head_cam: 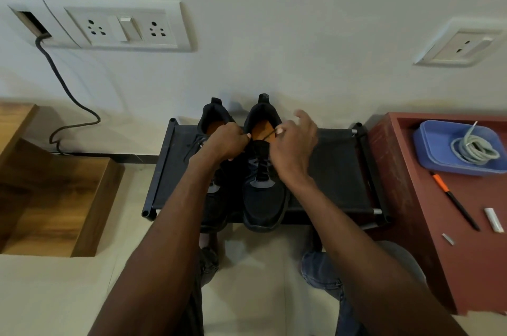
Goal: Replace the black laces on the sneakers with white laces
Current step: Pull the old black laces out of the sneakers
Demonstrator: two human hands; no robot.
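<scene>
Together, the left hand [229, 140] and right hand [295, 149] pinched a taut black lace [270, 134] over the right sneaker [263, 187], white laces [474, 149] at three o'clock.

Against the wall [274, 20]: twin-socket plate [118, 25] at upper left, with a dark cable [63, 83] trailing down from an opening beside it; single socket [461, 46] at upper right. At the left edge: stepped wooden blocks [49, 193] on the floor [55, 294]. On the red table [472, 267], near its front edge: orange-and-black pen [454, 199], white cap [493, 220], small metal clip [448, 239].
</scene>
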